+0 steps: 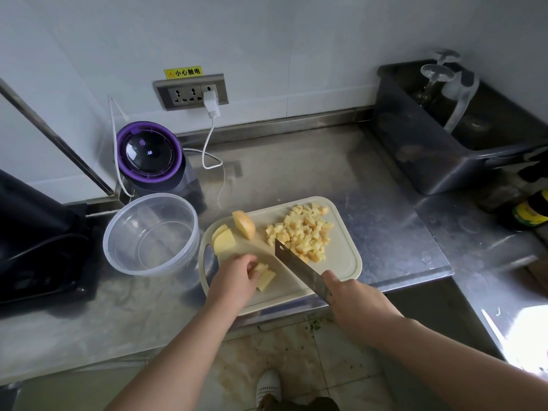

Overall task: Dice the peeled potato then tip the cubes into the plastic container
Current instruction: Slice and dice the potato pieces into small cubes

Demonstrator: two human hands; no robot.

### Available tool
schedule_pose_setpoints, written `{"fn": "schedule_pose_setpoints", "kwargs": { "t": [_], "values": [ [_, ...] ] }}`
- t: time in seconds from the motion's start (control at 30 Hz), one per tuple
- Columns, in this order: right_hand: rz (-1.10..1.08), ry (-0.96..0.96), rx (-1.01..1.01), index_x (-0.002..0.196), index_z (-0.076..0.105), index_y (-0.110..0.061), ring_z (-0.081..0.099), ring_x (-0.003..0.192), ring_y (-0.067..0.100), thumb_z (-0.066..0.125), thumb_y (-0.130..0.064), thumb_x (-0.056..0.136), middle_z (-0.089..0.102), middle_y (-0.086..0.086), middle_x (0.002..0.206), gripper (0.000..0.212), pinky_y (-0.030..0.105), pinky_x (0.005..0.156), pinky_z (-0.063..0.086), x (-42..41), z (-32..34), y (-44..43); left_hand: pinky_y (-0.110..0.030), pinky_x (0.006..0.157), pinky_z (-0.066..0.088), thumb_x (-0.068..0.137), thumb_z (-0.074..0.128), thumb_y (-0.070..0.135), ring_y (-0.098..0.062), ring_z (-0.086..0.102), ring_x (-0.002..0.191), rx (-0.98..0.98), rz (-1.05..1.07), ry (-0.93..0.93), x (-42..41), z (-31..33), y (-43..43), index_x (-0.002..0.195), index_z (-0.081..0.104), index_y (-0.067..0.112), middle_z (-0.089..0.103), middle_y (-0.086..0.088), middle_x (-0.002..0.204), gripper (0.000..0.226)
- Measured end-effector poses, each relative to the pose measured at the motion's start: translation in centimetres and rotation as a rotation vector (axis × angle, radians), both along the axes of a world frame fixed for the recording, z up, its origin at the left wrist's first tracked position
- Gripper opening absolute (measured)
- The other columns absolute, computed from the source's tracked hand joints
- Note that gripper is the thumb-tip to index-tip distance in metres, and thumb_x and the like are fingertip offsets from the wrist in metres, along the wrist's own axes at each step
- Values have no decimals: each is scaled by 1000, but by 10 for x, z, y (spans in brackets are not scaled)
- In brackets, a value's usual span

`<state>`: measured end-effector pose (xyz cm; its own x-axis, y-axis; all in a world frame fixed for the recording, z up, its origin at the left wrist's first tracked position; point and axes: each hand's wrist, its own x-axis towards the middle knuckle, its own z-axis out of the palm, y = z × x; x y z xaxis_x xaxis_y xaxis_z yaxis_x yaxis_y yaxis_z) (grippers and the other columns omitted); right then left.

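Head view: pinches potato strips (pixel 266 275) near board's (pixel 345 264) front-left corner with curled left hand (pixel 235 277); grips knife (pixel 298 266) in right hand (pixel 354 299), blade just beside strips. Has cubes (pixel 302 232) heaped at board's far-right corner, larger chunks (pixel 243 224) far-left, container (pixel 151 232) just beside its left edge.

You stand in a kitchen: a stainless steel tabletop (pixel 296 173), a cream plastic cutting board (pixel 341 253), a purple-lidded blender (pixel 149 154) and white wall panels with a metal socket strip (pixel 189 91).

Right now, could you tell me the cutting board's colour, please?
The cutting board is pale cream; head view.
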<state>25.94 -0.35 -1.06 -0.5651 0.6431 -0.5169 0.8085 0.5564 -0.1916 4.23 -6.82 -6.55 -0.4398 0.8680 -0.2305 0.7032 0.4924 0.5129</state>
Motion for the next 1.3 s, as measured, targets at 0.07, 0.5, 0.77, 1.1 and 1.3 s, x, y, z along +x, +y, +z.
{"fn": "schedule_pose_setpoints", "kwargs": {
  "t": [0.07,0.5,0.77,1.1,1.3],
  "values": [
    [2,1,0,124,30,-27,60,68,14,43,-11,97,60,1,86,34,25,52,47,0,0,0,-26,87,50,91,60,35,-12,56,111,25,-15,57,2,0,-2,126,56,24,53,6,127,37],
    [22,0,-28,126,30,-28,62,69,16,43,-6,96,58,3,81,39,31,59,54,-6,-4,-5,-31,93,50,81,72,33,-14,52,118,70,-50,104,17,-4,-14,129,50,25,50,9,130,53],
    [85,-7,-73,137,26,-27,60,71,17,43,1,94,60,8,87,54,34,67,57,-16,-2,-15,-24,87,47,81,72,34,-13,53,112,22,44,72,15,-10,-13,126,55,18,52,4,126,51],
    [65,17,-33,127,31,-24,57,65,19,44,5,90,55,4,76,48,31,54,48,-24,0,-7,-25,83,47,83,69,33,-16,55,108,50,106,61,12,-12,1,121,60,19,54,2,123,41],
    [84,5,4,130,28,-19,43,56,15,40,6,91,43,2,70,49,25,44,32,-38,4,-3,-26,89,46,82,71,36,-18,53,111,106,108,37,12,-13,7,121,60,17,56,0,123,45]
  ]
}}
